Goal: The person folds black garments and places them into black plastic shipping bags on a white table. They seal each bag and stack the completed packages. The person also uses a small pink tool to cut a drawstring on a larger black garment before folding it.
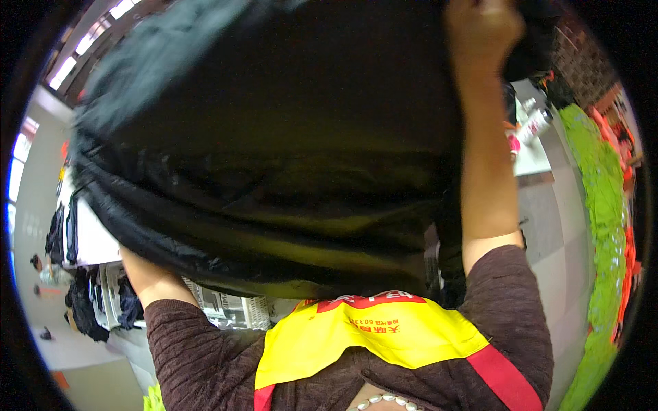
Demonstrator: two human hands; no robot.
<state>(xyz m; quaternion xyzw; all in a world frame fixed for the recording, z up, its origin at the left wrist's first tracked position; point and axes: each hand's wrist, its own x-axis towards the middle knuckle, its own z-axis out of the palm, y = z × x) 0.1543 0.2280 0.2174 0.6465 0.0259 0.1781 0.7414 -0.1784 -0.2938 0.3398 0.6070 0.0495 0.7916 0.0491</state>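
A large, shiny black garment (pixel 288 137) is spread out in front of me and fills most of the view. Folds run along its lower part, and a pale label-like strip (pixel 432 253) shows at its lower right. My right hand (pixel 483 34) is raised at the top, its fingers closed on the garment's right edge; it is a little blurred. My left forearm (pixel 156 277) goes behind the cloth at the lower left. The cloth hides my left hand, so its fingers do not show.
White table (pixel 99 236) at left, beside a white plastic basket (pixel 257 312) and dark clothes (pixel 86 301). To the right, a white bottle (pixel 536 127) stands on a white tabletop (pixel 531 163). Bright green clothing (pixel 593 205) lines the far right.
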